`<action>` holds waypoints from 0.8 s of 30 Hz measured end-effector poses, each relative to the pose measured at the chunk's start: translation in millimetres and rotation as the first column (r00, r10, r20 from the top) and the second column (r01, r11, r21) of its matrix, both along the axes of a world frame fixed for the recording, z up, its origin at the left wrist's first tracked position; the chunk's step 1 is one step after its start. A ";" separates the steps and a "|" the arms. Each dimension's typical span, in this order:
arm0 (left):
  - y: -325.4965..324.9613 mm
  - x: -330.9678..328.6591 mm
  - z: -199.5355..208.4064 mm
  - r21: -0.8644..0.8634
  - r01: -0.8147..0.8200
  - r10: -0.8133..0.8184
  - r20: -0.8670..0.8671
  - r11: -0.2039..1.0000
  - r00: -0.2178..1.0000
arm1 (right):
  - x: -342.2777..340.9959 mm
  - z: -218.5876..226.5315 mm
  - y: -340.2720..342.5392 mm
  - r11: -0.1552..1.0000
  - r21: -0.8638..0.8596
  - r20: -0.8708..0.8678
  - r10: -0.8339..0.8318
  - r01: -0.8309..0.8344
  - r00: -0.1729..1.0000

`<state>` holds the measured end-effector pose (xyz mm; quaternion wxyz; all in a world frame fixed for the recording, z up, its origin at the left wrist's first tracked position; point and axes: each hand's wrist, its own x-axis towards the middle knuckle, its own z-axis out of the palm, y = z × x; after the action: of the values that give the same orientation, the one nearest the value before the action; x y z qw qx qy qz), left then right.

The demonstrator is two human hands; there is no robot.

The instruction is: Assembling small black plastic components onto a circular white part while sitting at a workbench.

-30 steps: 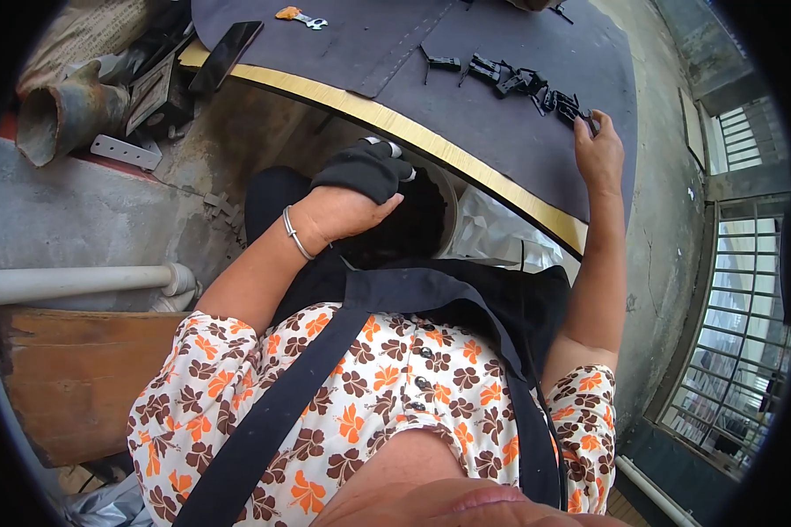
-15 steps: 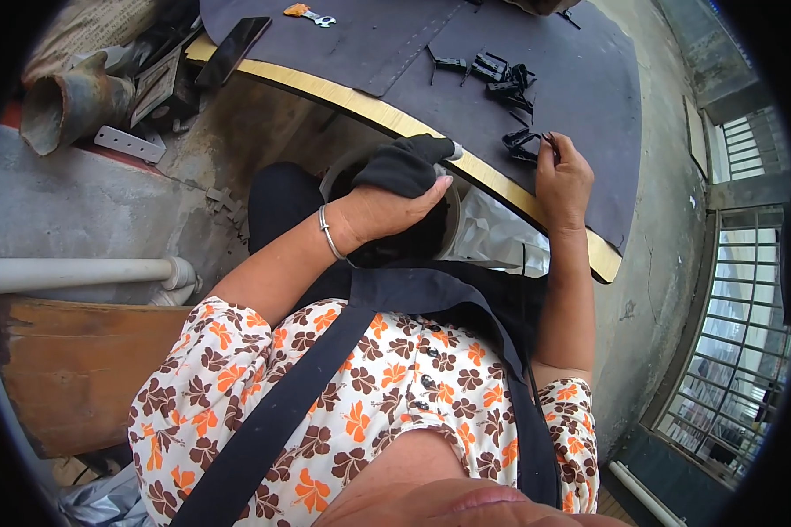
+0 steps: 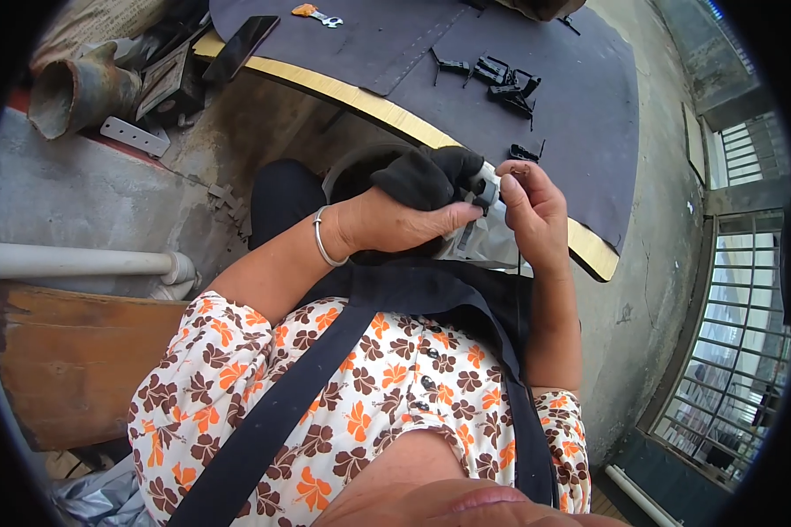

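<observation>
My left hand (image 3: 413, 211) is held over the table's front edge, black cloth (image 3: 417, 178) covering its fingers while the thumb stays bare. Between that thumb and the covered fingers sits a small dark part (image 3: 484, 192), its exact kind unclear. Close by on the right, my right hand (image 3: 538, 215) is closed, thumb and forefinger pinched together; what they grip is too small to name. Just beyond it on the table lies a black clip-like part (image 3: 525, 152) with thin prongs. Several similar black parts (image 3: 504, 83) are heaped farther back.
The dark-topped table (image 3: 580, 114) has a curved, pale yellow edge. A phone (image 3: 242, 48) and a small spanner (image 3: 330, 20) rest on it. Below my left hand stands a bucket (image 3: 338, 182). At left are a rusty pipe piece (image 3: 66, 98) and a white pipe (image 3: 70, 268).
My right hand has left the tabletop and come down and left, beside my left hand. My left hand has shifted slightly right, and a dark part now shows in it.
</observation>
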<state>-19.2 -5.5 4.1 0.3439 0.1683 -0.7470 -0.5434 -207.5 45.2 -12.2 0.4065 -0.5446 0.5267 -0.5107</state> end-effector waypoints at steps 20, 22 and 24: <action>4.1 -2.1 -10.8 -0.052 -0.257 0.261 0.101 0.965 0.960 | 21.2 1.9 0.3 0.988 -0.132 -0.265 0.039 -0.076 0.963; 3.8 -6.0 -18.2 -0.109 -0.278 0.284 0.042 0.954 0.958 | 26.3 6.2 1.5 0.995 -0.082 -0.344 0.026 -0.057 0.939; 3.3 -8.7 -25.5 -0.166 -0.297 0.299 -0.019 0.940 0.954 | 27.3 0.3 -0.5 0.997 -0.076 -0.335 -0.005 -0.022 0.942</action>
<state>-27.9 -2.2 -21.4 0.4327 0.2517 -0.7570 -0.4199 -180.2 44.7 -11.9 0.2917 -0.6411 0.5654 -0.4293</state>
